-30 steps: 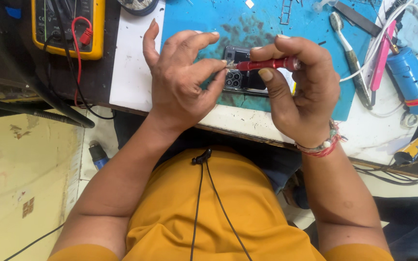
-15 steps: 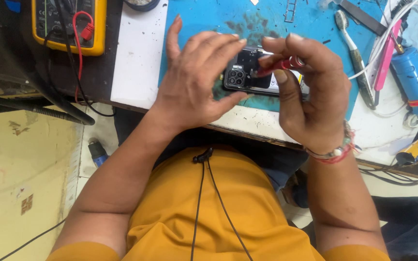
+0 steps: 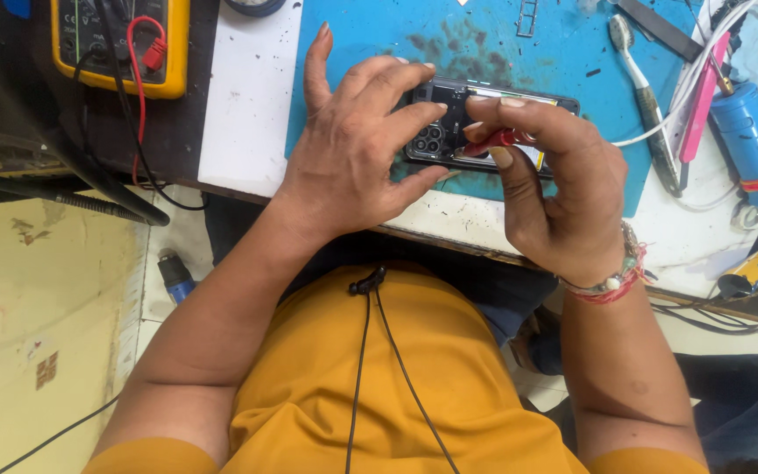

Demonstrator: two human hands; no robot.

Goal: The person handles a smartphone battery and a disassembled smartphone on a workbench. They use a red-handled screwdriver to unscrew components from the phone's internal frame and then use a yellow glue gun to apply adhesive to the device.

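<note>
Working surface: blue mat [image 3: 370, 35] on the tabletop [image 3: 247, 96], with the phone lying on it, back cover off.
Phone [image 3: 449, 123]: dark, camera cluster facing up, lying flat near the mat's front edge, between both hands.
Left hand [image 3: 353, 158]: fingers spread apart, fingertips resting on the phone's near end to steady it; grips nothing.
Right hand [image 3: 554, 193]: fingers pinched together on the red-handled screwdriver [image 3: 495, 140], tip down beside the camera cluster.
Technique: the tool is best held upright on the screw with light downward pressure, turned by fingertips only, the left hand pinning the phone.
Change: compared with half a second ago, the left fingers have lifted off the camera end, uncovering more of the phone; the screwdriver stays pinched.
Nearby: yellow multimeter [image 3: 120, 44] far left; toothbrush [image 3: 642, 88] to the right.
</note>
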